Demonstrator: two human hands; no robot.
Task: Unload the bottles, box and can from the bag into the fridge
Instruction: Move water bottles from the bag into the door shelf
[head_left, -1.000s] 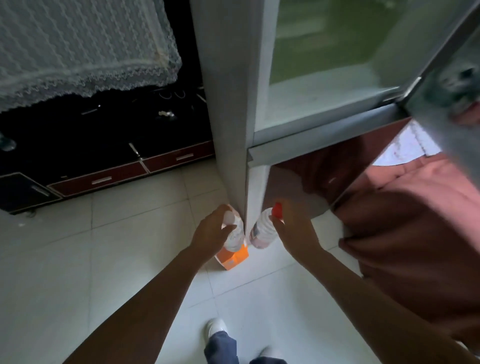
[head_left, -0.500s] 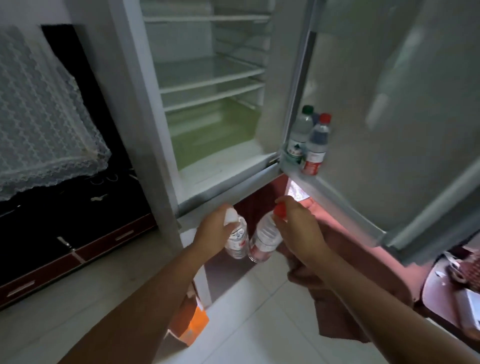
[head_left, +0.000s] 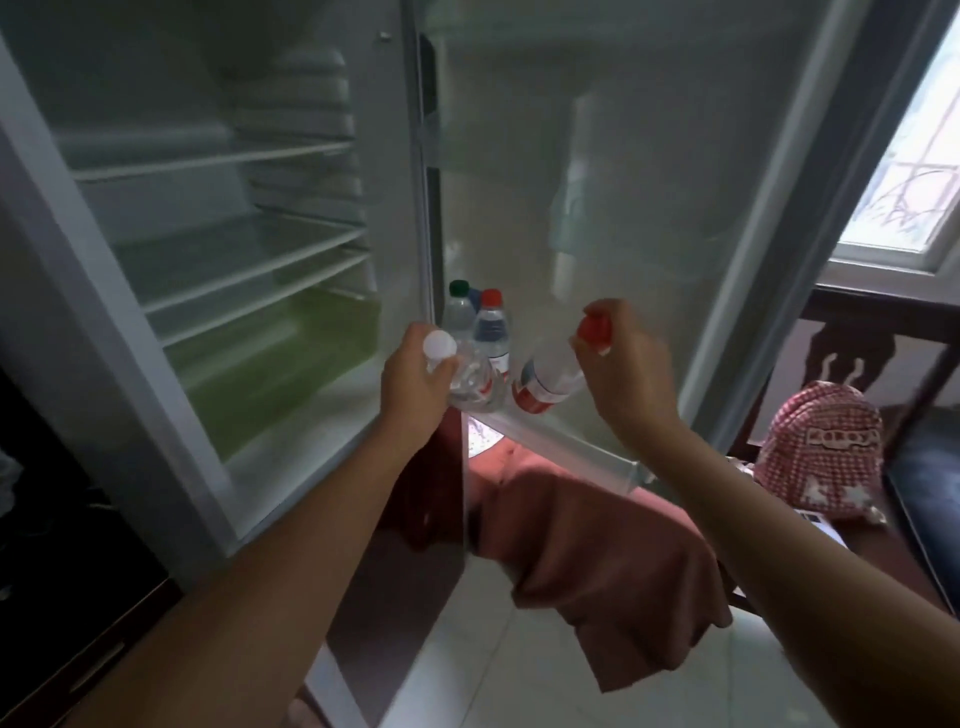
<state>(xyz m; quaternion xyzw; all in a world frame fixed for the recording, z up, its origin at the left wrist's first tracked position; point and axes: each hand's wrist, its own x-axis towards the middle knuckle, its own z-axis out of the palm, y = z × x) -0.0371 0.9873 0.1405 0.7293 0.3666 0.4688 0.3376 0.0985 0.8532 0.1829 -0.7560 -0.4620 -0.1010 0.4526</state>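
Note:
The fridge (head_left: 171, 358) stands open in front of me with bare shelves. My left hand (head_left: 415, 379) grips a clear bottle with a white cap (head_left: 475, 387) by its neck. My right hand (head_left: 623, 364) holds a second clear bottle with a red cap and red label (head_left: 545, 382) by the top. Both bottles hang just above the low shelf of the open door (head_left: 561, 441). On that door shelf, behind them, stand a green-capped bottle (head_left: 458, 306) and a red-capped bottle (head_left: 491, 325). The bag is out of view.
A pink cloth (head_left: 613, 561) drapes below the door shelf. A red-and-white checked backpack (head_left: 826, 447) rests on a dark wooden chair (head_left: 883, 332) at the right, under a window (head_left: 914, 156). Pale floor tiles (head_left: 519, 675) lie below; a dark cabinet (head_left: 62, 597) is at the left.
Both hands have lifted the two bottles from near the floor up to the door shelf. My view has risen from the floor and orange box to the open fridge.

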